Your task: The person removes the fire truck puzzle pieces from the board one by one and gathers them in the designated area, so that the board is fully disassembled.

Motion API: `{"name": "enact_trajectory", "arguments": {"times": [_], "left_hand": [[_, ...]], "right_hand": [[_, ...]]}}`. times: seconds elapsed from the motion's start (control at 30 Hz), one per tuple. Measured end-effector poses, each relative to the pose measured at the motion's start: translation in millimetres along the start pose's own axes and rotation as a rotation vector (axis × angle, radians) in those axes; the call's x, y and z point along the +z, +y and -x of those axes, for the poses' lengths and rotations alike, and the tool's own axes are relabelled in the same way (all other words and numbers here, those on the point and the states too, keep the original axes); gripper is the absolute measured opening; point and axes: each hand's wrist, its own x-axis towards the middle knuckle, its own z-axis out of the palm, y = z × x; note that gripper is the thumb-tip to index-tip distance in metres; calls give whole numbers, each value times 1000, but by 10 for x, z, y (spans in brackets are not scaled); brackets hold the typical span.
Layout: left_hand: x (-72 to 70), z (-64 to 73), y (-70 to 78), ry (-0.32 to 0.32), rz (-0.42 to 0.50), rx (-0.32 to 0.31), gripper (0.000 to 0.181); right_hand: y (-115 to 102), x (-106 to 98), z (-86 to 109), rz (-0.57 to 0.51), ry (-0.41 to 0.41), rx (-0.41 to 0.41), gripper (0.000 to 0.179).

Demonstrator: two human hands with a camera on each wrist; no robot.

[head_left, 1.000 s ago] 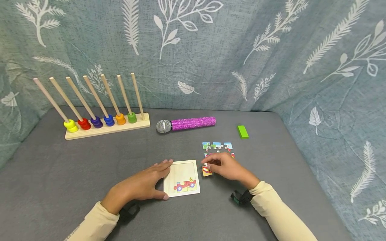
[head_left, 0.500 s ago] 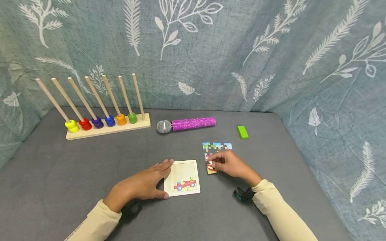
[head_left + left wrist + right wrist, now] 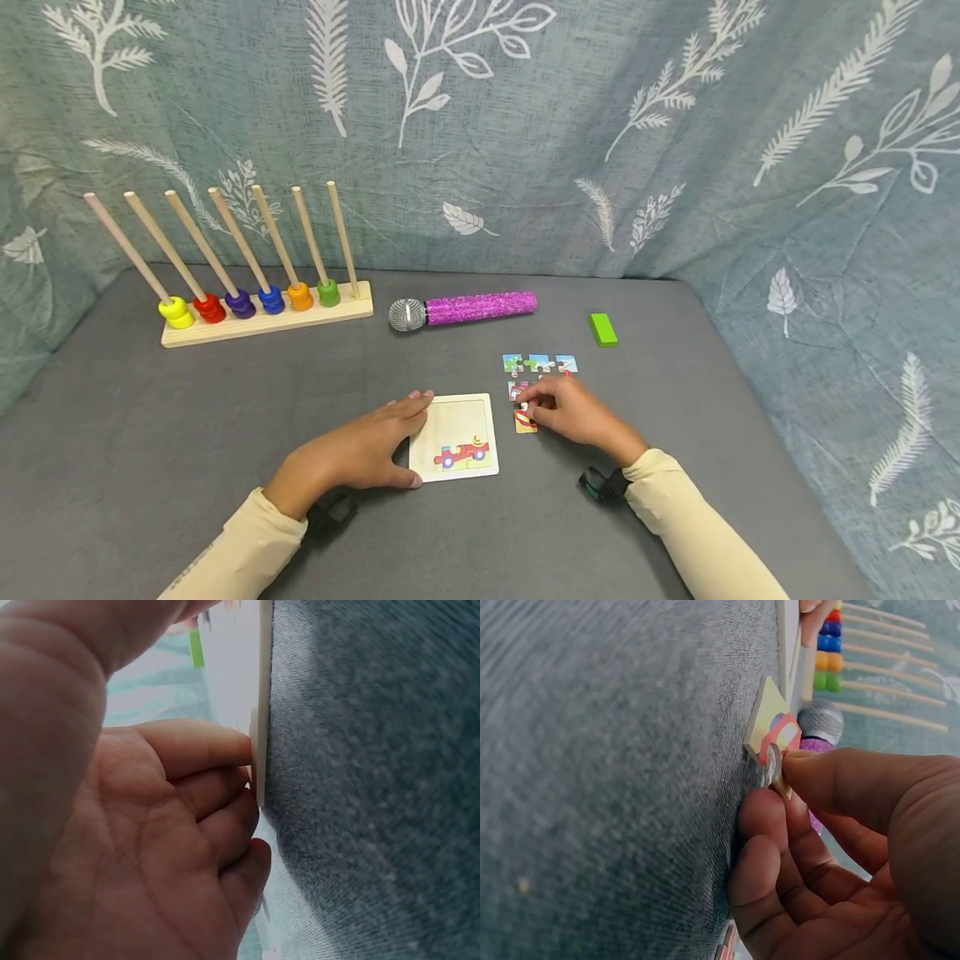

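My right hand (image 3: 577, 414) pinches a jigsaw piece (image 3: 525, 423) between thumb and fingers, just right of the puzzle tray. In the right wrist view the piece (image 3: 763, 716) is tilted, with yellow, red and white print, and its lower edge is close to the cloth. My left hand (image 3: 360, 454) rests at the left side of the square wooden puzzle tray (image 3: 447, 423), its fingers at the top-left corner and thumb at the bottom-left. Joined pieces showing a red car (image 3: 463, 453) lie in the tray's lower right. The left wrist view shows fingertips touching the tray's edge (image 3: 262, 705).
Several loose jigsaw pieces (image 3: 539, 363) lie beyond my right hand, some partly covered by it. Farther back are a green block (image 3: 603, 330), a purple glittery microphone (image 3: 480, 307) and a bead stacker (image 3: 270, 317) with wooden pegs. A patterned curtain (image 3: 525, 167) hangs behind the table.
The right hand has shifted slightly right with the jigsaw piece, away from the tray, then held nearly still. The tray and left hand have barely moved.
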Motion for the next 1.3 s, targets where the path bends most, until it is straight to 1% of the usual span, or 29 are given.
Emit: {"name": "enact_trajectory", "arguments": {"times": [0.13,0.3,0.47,0.6,0.8,1.0,1.3], "left_hand": [[2,-5,-1,-4,1,-1,89],[2,-11,-5,-9,3,-11,90],[3,-7,-6,-14,3,-13,90],[9,-2,-7,-12,7,-10,90],[20,-9,-13,-7,-9,-10,90],[23,-16,-21,4,-16,-14,90],[14,-17,-21,2,-13,-22,91]], "right_hand": [[-14,3,1,8,-3,14,16],[6,-1,-16,16,18,-10,16],[8,0,-24,5,27,-5,16],[-53,13,-20,-35,-2,-9,16],[-209,46,-19,-93,-45,-7,15],[-327,95,-51,-103,-70,-6,14],[-394,140,-83,-60,-87,-63,14]]}}
